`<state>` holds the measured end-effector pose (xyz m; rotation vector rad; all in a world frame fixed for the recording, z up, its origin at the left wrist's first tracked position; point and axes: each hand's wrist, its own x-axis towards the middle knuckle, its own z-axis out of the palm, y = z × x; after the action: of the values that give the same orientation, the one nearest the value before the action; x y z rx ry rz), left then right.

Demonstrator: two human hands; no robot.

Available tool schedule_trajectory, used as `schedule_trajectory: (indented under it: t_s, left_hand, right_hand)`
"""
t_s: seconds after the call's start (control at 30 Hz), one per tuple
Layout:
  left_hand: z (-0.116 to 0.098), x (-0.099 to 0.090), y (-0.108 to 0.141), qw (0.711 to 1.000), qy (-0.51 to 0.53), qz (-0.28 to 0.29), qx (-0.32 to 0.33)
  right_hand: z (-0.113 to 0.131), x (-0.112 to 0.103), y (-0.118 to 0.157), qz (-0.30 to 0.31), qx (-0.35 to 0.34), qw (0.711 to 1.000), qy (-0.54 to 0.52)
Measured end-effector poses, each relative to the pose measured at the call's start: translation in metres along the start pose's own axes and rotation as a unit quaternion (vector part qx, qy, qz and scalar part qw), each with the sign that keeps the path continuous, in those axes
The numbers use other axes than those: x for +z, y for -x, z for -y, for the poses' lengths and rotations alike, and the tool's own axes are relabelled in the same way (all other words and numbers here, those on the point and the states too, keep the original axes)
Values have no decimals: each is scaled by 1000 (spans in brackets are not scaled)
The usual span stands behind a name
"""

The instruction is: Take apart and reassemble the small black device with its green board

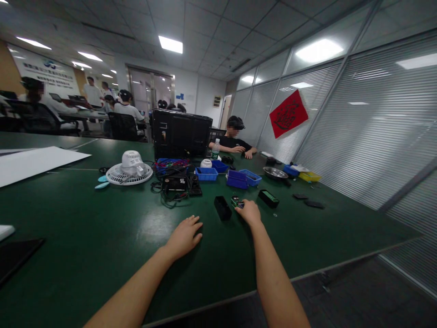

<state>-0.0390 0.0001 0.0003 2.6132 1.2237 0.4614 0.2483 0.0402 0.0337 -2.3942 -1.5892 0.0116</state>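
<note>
My left hand (185, 235) rests on the green table (136, 255) with its fingers spread and nothing in it. Farther right, my right hand (250, 212) has its fingers closed on a small circuit board (236, 202) with green and dark parts. Just left of that board stands an open black plastic box (223, 208). To the right of the hand lies a second black box (268, 198) with a green board inside. A small pale ring (275, 215) is on the table near it.
Blue bins (206, 173), a soldering station (177, 183) with tangled cables and a white fan (131, 168) stand beyond my hands. A metal bowl (275, 172) and flat black pieces (314, 204) lie to the right. Across the table sits another person (234, 139).
</note>
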Motion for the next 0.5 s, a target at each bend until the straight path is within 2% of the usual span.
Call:
schedule_trajectory:
  t_s: [0.27, 0.5]
  left_hand:
    - [3, 3, 0, 1000, -10, -11, 8]
    - [0, 1, 0, 1000, -10, -6, 9]
  right_hand:
    - [-7, 2, -9, 23, 50, 989, -135]
    - [-17, -1, -13, 38, 99, 987, -124]
